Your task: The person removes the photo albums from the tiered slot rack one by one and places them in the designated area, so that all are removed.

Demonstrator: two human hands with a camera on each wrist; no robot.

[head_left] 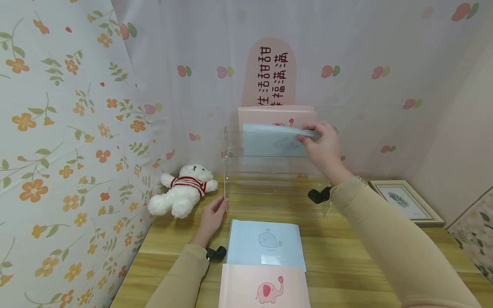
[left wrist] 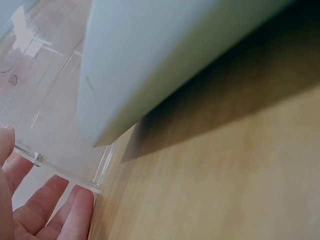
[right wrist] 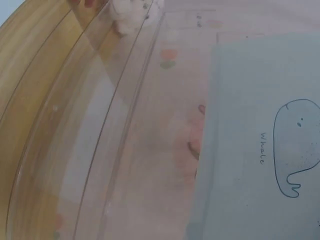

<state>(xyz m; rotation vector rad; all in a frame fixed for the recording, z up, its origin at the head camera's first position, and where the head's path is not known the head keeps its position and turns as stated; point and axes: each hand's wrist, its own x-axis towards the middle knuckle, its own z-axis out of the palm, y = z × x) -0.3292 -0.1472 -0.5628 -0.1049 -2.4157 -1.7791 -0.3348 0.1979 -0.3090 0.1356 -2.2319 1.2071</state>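
My right hand (head_left: 322, 147) pinches the right end of a light blue book (head_left: 265, 141) near its top edge. In the right wrist view this book (right wrist: 250, 150) shows a whale drawing and the word "Whale" on its cover. It is raised at the upper part of a clear acrylic rack (head_left: 275, 173), in front of a pink book (head_left: 254, 114) standing there. Low on the rack's left side, my left hand (head_left: 212, 216) holds the edge; the left wrist view has its fingers (left wrist: 77, 212) against the clear panel (left wrist: 60, 150).
On the wooden table before the rack lie another blue whale book (head_left: 246, 241) and a pink elephant book (head_left: 239, 286), its lower part cut off by the frame. A white teddy bear (head_left: 179, 201) is left of the rack. A framed leaf picture (head_left: 408, 201) lies at right.
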